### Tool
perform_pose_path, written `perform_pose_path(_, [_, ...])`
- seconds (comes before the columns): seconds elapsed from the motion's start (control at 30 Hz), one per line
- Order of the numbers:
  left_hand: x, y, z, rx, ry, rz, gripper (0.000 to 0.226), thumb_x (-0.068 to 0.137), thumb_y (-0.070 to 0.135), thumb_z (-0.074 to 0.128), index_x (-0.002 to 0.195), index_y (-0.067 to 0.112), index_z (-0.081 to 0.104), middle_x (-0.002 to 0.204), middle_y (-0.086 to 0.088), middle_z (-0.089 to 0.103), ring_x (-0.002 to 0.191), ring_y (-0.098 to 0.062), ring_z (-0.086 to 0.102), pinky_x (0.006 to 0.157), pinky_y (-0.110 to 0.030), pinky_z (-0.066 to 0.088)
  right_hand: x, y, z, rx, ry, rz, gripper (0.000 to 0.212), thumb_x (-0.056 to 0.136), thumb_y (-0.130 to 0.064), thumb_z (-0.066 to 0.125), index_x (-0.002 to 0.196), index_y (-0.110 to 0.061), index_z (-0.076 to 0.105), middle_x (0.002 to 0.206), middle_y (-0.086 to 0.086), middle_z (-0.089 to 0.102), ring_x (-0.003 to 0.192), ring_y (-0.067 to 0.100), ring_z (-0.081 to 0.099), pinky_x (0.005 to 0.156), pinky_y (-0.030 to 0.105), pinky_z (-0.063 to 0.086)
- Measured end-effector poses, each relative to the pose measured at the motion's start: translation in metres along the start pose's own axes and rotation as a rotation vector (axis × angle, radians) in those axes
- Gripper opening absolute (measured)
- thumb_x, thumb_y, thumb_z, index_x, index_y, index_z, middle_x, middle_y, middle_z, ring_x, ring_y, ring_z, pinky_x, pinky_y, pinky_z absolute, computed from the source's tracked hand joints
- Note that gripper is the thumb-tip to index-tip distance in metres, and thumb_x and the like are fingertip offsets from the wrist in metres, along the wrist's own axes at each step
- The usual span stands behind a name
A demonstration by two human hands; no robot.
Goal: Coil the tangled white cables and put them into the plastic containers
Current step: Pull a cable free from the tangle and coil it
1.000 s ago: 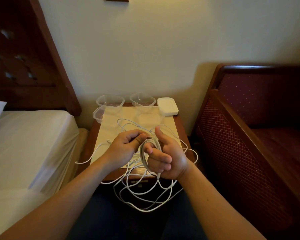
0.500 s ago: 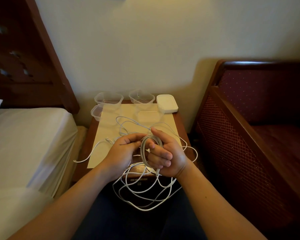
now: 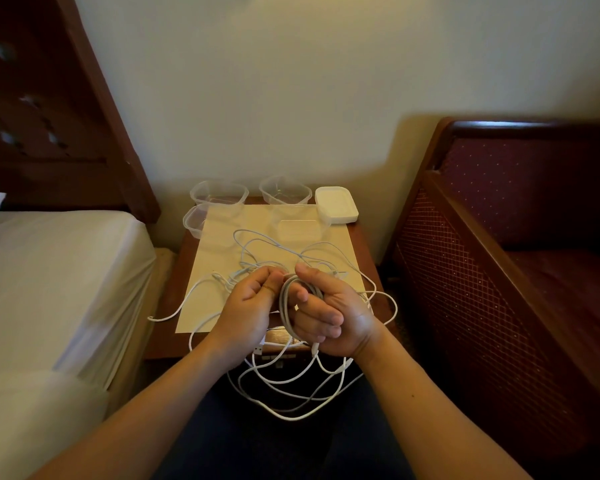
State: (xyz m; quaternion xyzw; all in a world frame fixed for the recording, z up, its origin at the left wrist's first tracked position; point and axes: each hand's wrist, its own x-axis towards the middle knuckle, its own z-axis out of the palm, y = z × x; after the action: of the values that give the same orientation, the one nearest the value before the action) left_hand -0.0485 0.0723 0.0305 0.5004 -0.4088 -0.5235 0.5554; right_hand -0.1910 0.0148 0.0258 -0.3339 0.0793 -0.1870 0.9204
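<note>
Cables (image 3: 293, 386) white, partly coiled (image 3: 286, 306) around right hand (image 3: 329, 313) fingers | left hand (image 3: 248, 306) pinched strand beside coil | loose loops overhung table (image 3: 364, 247) front edge below hands | clear containers (image 3: 219, 194) beyond hands, open paper between

Dim, warm yellowish light brightens the wall (image 3: 291, 81) at upper centre; frame corners sink into dark shadow. Wide-angle distortion bends the edges, and detail looks soft throughout.

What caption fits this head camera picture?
Right hand holds a coil of white cable; left hand feeds it.
</note>
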Motion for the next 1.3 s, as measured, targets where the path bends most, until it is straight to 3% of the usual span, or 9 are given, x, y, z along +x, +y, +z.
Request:
perform_pose_path(0.17, [0.002, -0.005, -0.003, 0.244, 0.030, 0.197, 0.030, 0.106, 0.017, 0.049, 0.092, 0.016, 0.075, 0.091, -0.010, 0.075, 0.092, -0.025, 0.071, 0.085, -0.040, 0.057, 0.004, -0.002, 0.005, -0.013, 0.087, -0.032, 0.052, 0.106, -0.037, 0.033, 0.073, -0.008, 0.060, 0.033, -0.006, 0.041, 0.028, 0.008, 0.040, 0.040, 0.025, 0.027])
perform_pose_path(0.3, [0.006, -0.002, -0.008, 0.417, 0.074, 0.280, 0.027, 0.105, 0.010, 0.050, 0.094, 0.010, 0.074, 0.087, -0.005, 0.075, 0.085, -0.019, 0.070, 0.079, -0.033, 0.057, 0.008, -0.001, 0.014, -0.068, 0.316, -0.054, 0.052, 0.105, -0.039, 0.038, 0.071, -0.006, 0.059, 0.036, -0.001, 0.040, 0.038, 0.014, 0.049, 0.052, 0.026, 0.039])
perform_pose_path(0.4, [0.008, -0.001, -0.008, 0.419, 0.028, 0.289, 0.028, 0.106, 0.012, 0.049, 0.089, 0.011, 0.071, 0.073, -0.005, 0.070, 0.072, -0.020, 0.067, 0.073, -0.041, 0.057, 0.012, 0.000, 0.017, -0.126, 0.503, -0.089, 0.050, 0.104, -0.040, 0.047, 0.072, -0.004, 0.060, 0.044, 0.005, 0.047, 0.049, 0.020, 0.058, 0.062, 0.030, 0.046])
perform_pose_path(0.57, [0.024, -0.009, -0.027, 0.531, 0.145, 0.360, 0.022, 0.105, 0.022, 0.053, 0.105, 0.024, 0.075, 0.085, 0.002, 0.073, 0.077, -0.016, 0.066, 0.069, -0.038, 0.054, 0.006, -0.006, 0.017, -0.399, 0.738, -0.120, 0.042, 0.103, -0.041, 0.053, 0.101, -0.002, 0.068, 0.083, 0.014, 0.073, 0.075, 0.024, 0.070, 0.073, 0.034, 0.058])
perform_pose_path(0.63, [0.026, -0.012, -0.034, 0.520, 0.172, 0.331, 0.021, 0.105, 0.023, 0.054, 0.104, 0.026, 0.075, 0.078, 0.011, 0.070, 0.068, -0.005, 0.059, 0.064, -0.024, 0.047, -0.002, -0.014, 0.015, -0.351, 0.717, -0.011, 0.043, 0.104, -0.042, 0.051, 0.112, -0.004, 0.069, 0.099, 0.016, 0.076, 0.089, 0.027, 0.072, 0.083, 0.037, 0.058])
perform_pose_path(0.73, [0.024, -0.016, -0.036, 0.584, 0.175, 0.353, 0.021, 0.104, 0.020, 0.054, 0.103, 0.025, 0.075, 0.076, 0.016, 0.069, 0.069, -0.004, 0.061, 0.063, -0.018, 0.046, -0.008, -0.022, 0.016, -0.405, 0.682, 0.112, 0.025, 0.103, -0.022, 0.056, 0.117, -0.005, 0.068, 0.113, 0.023, 0.072, 0.093, 0.032, 0.071, 0.075, 0.035, 0.060])
perform_pose_path(0.87, [0.024, -0.018, -0.033, 0.692, 0.206, 0.443, 0.019, 0.102, 0.017, 0.057, 0.103, 0.029, 0.073, 0.090, 0.012, 0.072, 0.086, -0.009, 0.066, 0.074, -0.028, 0.055, -0.012, -0.026, 0.011, -0.460, 0.721, 0.140, 0.019, 0.094, 0.007, 0.061, 0.110, -0.002, 0.066, 0.088, 0.016, 0.071, 0.088, 0.032, 0.071, 0.072, 0.036, 0.061])
perform_pose_path(1.1, [0.025, -0.021, -0.026, 0.817, 0.258, 0.562, 0.019, 0.102, 0.023, 0.057, 0.106, 0.016, 0.075, 0.087, 0.003, 0.072, 0.082, -0.017, 0.065, 0.070, -0.045, 0.055, -0.011, -0.025, 0.008, -0.314, 0.805, 0.085, 0.026, 0.085, 0.007, 0.073, 0.110, 0.004, 0.065, 0.084, 0.016, 0.072, 0.071, 0.023, 0.070, 0.062, 0.028, 0.060])
perform_pose_path(1.3, [0.023, -0.021, -0.013, 0.602, 0.227, 0.388, 0.020, 0.104, 0.022, 0.055, 0.101, 0.021, 0.075, 0.072, 0.007, 0.065, 0.068, -0.015, 0.058, 0.065, -0.047, 0.053, -0.006, -0.010, 0.002, -0.443, 0.863, -0.025, 0.027, 0.081, -0.015, 0.084, 0.094, -0.010, 0.062, 0.072, 0.002, 0.066, 0.054, 0.012, 0.055, 0.049, 0.023, 0.046])
